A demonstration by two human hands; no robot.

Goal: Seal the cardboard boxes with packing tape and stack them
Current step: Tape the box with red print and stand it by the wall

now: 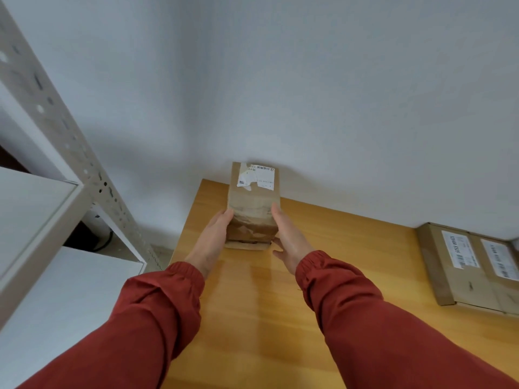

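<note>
Hands first: your left hand [216,234] and right hand [289,242] press flat on the two sides of the small box [251,209], fingers [227,216] straight, not curled round it. The box stands at the far edge of the worktop [280,318], right by the wall [309,94]. Push in evenly from both sides and hold it level, so it does not tip or slip.

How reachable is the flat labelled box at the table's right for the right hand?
Probably yes: bare table separates the right hand and the flat labelled box, though that hand presses the small box.
</note>
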